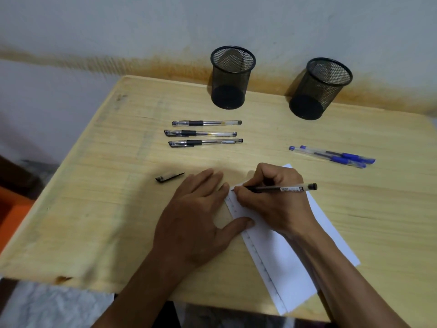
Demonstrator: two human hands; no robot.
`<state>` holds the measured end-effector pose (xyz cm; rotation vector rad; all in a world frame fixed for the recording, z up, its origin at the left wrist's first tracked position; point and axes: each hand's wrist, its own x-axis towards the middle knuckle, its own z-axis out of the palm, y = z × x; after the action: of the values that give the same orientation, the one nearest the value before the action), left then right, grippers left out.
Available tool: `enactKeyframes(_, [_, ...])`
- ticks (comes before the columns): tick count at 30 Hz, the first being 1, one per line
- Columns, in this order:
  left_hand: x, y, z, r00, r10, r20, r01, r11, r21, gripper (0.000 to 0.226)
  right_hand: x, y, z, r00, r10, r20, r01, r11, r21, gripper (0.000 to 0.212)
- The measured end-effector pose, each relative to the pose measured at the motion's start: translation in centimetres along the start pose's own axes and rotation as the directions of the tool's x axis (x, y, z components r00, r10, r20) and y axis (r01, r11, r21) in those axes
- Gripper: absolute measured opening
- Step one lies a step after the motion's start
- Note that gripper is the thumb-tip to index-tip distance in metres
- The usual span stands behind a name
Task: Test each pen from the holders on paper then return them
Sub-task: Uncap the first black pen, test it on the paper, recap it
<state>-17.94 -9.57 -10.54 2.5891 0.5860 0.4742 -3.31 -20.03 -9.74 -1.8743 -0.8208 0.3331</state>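
My right hand [272, 200] grips an uncapped black pen [288, 188], its tip touching the top left of a white paper sheet [283, 261]. My left hand [198, 216] lies flat on the table, fingers straight, thumb pressing the paper's left edge. The pen's cap [169, 177] lies left of my left hand. Three capped black pens [205, 133] lie in a row farther back. Two blue pens [333, 156] lie at the right. Two black mesh holders, one [230, 76] at back centre and one [319, 88] at back right, stand empty.
The wooden table [94, 209] stands against a white wall with a rusty stain band. Its front edge runs just below my forearms; an orange object [11, 214] sits beyond the left edge.
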Motion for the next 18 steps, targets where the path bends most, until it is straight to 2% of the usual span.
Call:
enactKeyframes(5, [0.05,0.02,-0.04,1.000,-0.007,0.006,0.007,1.000,0.003,0.079,0.04,0.02,0.07,1.000,0.000,-0.013,0.000,1.000,0.007,0.025])
enactKeyframes(18, [0.02,0.02,0.09,1.000,-0.003,0.008,0.004,1.000,-0.007,0.079,-0.01,-0.36,0.06,1.000,-0.024,-0.007,0.024,1.000,0.009,0.026])
